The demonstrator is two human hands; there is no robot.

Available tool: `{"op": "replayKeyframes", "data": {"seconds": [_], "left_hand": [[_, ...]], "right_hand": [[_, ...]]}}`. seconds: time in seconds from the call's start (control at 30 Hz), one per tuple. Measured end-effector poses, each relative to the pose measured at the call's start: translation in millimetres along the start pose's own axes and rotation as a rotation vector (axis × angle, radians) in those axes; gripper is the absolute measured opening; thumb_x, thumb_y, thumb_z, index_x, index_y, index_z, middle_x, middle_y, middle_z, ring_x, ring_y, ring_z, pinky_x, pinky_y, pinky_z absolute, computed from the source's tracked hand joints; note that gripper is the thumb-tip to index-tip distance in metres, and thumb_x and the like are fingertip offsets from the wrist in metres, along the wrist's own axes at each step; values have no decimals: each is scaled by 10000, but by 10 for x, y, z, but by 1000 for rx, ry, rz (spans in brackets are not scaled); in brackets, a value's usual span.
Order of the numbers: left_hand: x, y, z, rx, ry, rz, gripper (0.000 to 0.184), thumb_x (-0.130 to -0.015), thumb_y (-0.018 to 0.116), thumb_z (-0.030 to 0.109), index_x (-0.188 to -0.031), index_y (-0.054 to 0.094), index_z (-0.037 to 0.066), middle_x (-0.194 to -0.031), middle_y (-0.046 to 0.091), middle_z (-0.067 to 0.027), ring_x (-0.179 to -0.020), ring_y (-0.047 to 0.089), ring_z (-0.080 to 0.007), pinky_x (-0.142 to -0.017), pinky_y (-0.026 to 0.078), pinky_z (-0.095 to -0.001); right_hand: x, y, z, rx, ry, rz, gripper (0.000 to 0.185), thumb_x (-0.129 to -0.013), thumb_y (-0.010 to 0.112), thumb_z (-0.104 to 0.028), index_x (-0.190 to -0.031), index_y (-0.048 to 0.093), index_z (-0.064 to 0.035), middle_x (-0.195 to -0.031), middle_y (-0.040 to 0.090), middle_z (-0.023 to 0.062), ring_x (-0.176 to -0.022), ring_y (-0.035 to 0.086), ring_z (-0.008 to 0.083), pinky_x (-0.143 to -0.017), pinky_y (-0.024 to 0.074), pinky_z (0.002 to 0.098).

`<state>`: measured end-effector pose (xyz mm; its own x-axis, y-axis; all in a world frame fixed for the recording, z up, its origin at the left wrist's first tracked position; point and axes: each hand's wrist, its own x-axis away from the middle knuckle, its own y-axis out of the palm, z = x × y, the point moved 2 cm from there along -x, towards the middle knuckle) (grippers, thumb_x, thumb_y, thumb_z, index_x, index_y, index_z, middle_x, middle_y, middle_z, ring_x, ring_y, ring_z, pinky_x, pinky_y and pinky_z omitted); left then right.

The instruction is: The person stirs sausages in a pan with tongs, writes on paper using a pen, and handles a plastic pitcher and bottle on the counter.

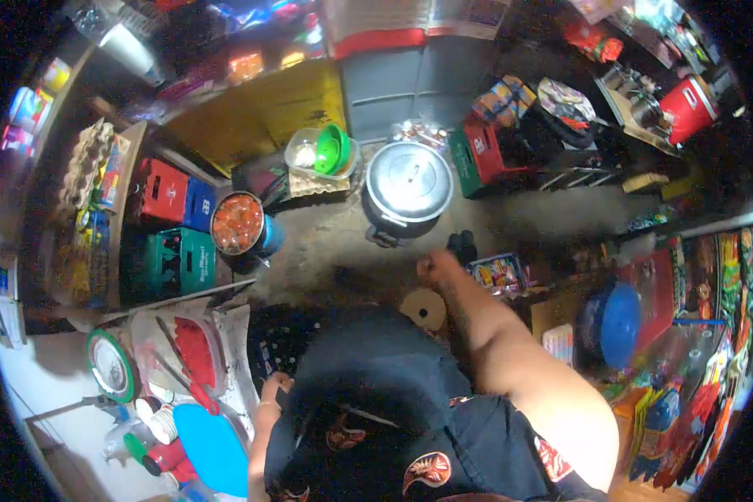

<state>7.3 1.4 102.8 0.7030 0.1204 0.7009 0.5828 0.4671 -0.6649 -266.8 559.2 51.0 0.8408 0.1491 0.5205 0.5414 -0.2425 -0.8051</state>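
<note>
My right hand (431, 266) reaches forward over the floor, its fingers curled in; whether anything is inside them is hidden. Just beyond it stands a large lidded metal pot (410, 180) on a dark low stand. A round tan disc with a hole (424, 309) lies below that hand, and a tray of colourful packets (498, 274) is to its right. My left hand (278, 386) is close to my body, beside dark patterned cloth (280, 335). Its fingers look bent, and what they hold, if anything, cannot be made out.
An open pot of orange-red food (238, 223) stands at left near bottle crates (181, 261). A clear tub with green bowls (333, 151) sits behind. More crates (485, 151) flank the lidded pot. A blue basin (619, 325) and hanging packets (728, 301) line the right; a blue board (212, 452) is lower left.
</note>
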Motion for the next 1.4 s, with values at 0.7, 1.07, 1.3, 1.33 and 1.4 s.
{"op": "replayKeyframes", "data": {"seconds": [0.7, 1.07, 1.3, 1.33, 1.4], "left_hand": [[565, 521, 9, 58, 379, 354, 207, -826, 650, 233, -955, 674, 73, -959, 663, -164, -883, 644, -367, -757, 515, -473], [962, -1416, 1017, -120, -112, 1073, 251, -801, 683, 151, -1012, 633, 25, -979, 660, -204, -947, 610, -413, -852, 484, -469], [1163, -1968, 485, -61, -578, 1124, 534, -733, 790, 273, -1175, 582, 59, -1123, 593, -199, -1048, 574, -394, -878, 483, -485], [1165, -1948, 409, 41, -631, 1047, 582, -722, 805, 295, -1206, 572, 71, -1141, 585, -210, -1058, 572, -399, -881, 485, -485], [1128, -1858, 239, 111, -690, 992, 643, -709, 819, 321, -1251, 552, 99, -1163, 573, -225, -1070, 571, -401, -892, 489, -480]], "right_hand": [[-554, 1675, -1226, 61, -851, -552, 448, -884, 591, -263, -1277, 591, -47, -1310, 561, 228, -1168, 567, 382, -969, 466, 483], [-703, 461, -420, -201, -231, -73, 371, -834, 604, -239, -1165, 661, -81, -1143, 668, 181, -1024, 650, 362, -858, 527, 427], [-1106, 1138, 1137, 239, -593, -185, 380, -832, 608, -205, -1178, 645, -53, -1145, 670, 170, -1044, 643, 352, -872, 533, 425], [-957, 1047, 940, 170, -519, -214, 381, -835, 611, -210, -1178, 643, -50, -1143, 671, 169, -1036, 644, 346, -868, 532, 424], [-725, 925, 612, 38, -407, -261, 384, -839, 618, -220, -1179, 640, -44, -1139, 671, 167, -1022, 646, 335, -860, 532, 423]]}}
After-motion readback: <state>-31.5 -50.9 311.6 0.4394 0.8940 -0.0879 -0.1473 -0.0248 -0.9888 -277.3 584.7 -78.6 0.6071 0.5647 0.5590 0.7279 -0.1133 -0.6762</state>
